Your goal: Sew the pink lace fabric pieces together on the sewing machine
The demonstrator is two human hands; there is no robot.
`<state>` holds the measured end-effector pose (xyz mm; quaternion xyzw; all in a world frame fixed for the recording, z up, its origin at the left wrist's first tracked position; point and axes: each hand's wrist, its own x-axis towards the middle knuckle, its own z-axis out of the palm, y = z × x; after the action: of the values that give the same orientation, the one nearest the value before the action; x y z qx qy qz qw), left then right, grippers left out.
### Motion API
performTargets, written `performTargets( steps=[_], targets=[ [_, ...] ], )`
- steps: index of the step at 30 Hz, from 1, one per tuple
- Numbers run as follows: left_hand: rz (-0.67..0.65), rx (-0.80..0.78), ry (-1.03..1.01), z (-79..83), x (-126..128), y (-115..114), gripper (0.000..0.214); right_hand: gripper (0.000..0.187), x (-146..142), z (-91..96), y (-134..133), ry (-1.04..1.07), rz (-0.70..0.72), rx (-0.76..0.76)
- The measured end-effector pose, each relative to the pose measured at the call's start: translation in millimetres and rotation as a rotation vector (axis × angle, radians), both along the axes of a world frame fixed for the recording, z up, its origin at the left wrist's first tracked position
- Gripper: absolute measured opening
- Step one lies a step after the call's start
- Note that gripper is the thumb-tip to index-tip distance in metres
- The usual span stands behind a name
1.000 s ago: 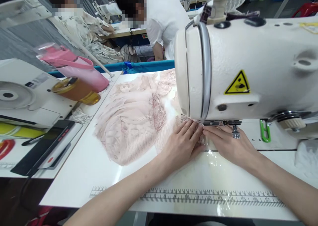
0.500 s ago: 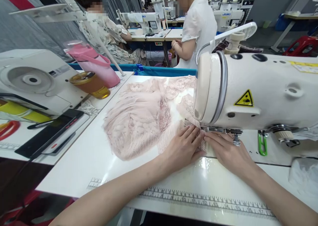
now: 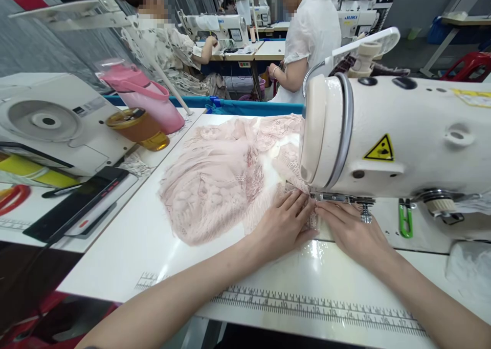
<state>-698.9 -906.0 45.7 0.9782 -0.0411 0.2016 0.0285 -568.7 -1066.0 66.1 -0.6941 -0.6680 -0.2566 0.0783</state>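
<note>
Pale pink lace fabric (image 3: 209, 190) lies bunched on the white sewing table, and one strip of it runs under the head of the white sewing machine (image 3: 414, 129). My left hand (image 3: 286, 221) is closed on the lace just left of the presser foot, its fingers bent over the cloth and the thumb lower down. Close beside it, my right hand (image 3: 351, 231) lies with fingers stretched out and nearly flat on the machine bed, fingertips touching the lace edge. The metal parts (image 3: 341, 198) under the head partly cover the right fingers. The needle point is hidden.
Green thread snips (image 3: 405, 218) lie right of my right hand. A printed ruler (image 3: 307, 308) runs along the table's front. Leftward stand a pink bottle (image 3: 148, 101), an amber cup (image 3: 140, 129) and a black panel (image 3: 76, 203). Two people (image 3: 310, 37) sit beyond the table.
The view has shifted slightly. My left hand has settled a little over the lace, while my right hand stays almost in place. The person at far left has raised a hand towards their machine.
</note>
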Motion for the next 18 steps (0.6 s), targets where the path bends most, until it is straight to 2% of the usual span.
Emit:
performTargets(
  steps=[7,11,13,15,17,18],
  targets=[
    [0.005,0.055,0.004,0.5,0,2,0.056,0.040,-1,0.1,0,0.003,-0.030,-0.007],
    [-0.018,0.087,-0.035,22.4,-8,2,0.044,0.035,-2,-0.9,0,0.118,-0.037,-0.013],
    [-0.089,0.088,-0.040,38.0,-20,5,0.041,0.034,-3,-0.3,-1,0.228,-0.048,-0.052],
    [-0.210,0.104,-0.049,48.6,-38,11,0.049,0.036,-4,1.7,-1,0.334,-0.052,-0.123],
    [-0.306,0.161,-0.067,49.6,-59,16,0.056,0.040,-5,5.2,-1,0.413,-0.045,-0.196],
    [-0.318,0.194,-0.073,46.9,-70,17,0.052,0.040,-5,7.3,0,0.438,-0.036,-0.228]
  ],
)
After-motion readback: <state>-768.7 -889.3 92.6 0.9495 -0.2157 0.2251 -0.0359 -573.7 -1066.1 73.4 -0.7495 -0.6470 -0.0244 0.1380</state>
